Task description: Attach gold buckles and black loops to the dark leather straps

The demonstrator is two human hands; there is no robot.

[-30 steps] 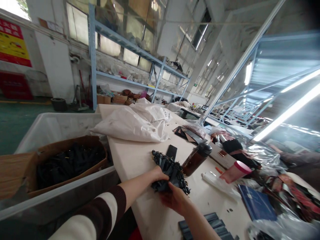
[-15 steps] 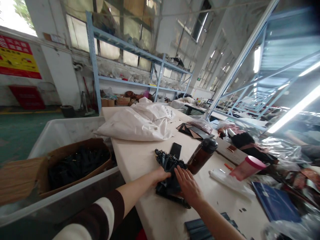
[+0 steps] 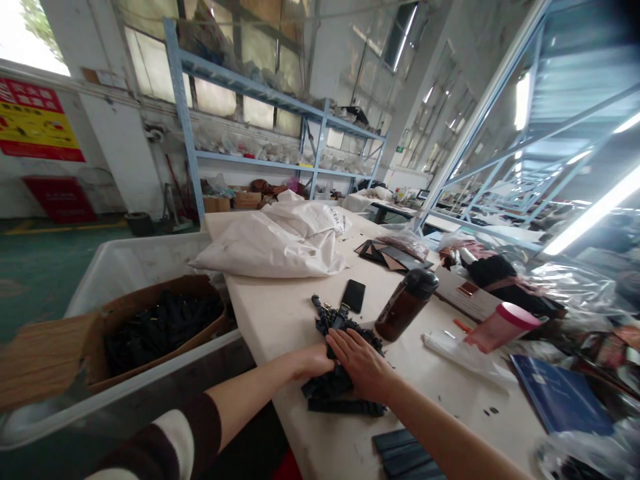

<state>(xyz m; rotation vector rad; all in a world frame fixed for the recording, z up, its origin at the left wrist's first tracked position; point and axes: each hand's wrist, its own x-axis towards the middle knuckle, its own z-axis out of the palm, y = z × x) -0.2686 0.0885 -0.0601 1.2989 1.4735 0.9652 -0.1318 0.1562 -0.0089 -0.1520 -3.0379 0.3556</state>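
Only the one head view to go on. A second ago the black bundle (image 3: 345, 363) was lifted off the worktop (image 3: 280, 313) between both hands; now it's lying flat on it, right at the near edge. The right hand (image 3: 363, 363) has gone from cupping it underneath to lying on top, fingers spread and pressing down, no real grip. The left hand (image 3: 313, 363) sits against the bundle's left side, but I can't tell whether it's pinching anything or just steadying it. So it looks to me like the pile has been put down and is getting squared up or flattened rather than carried.

Just beyond the bundle there's a dark phone (image 3: 354, 295), and next to it a brown bottle (image 3: 404, 305) with a black cap. A pink cup (image 3: 497, 327) is further right, a blue book (image 3: 555, 397) past that, and a stack of dark strips (image 3: 405, 453) is near the right forearm. A big white bag (image 3: 273, 243) takes up the far end.

Off the left edge, a cardboard box (image 3: 125, 327) full of black pieces sits in a grey tub (image 3: 125, 257). Blue shelving (image 3: 260, 100) runs along the windowed wall, and there's a red and yellow sign (image 3: 37, 123) on the left.
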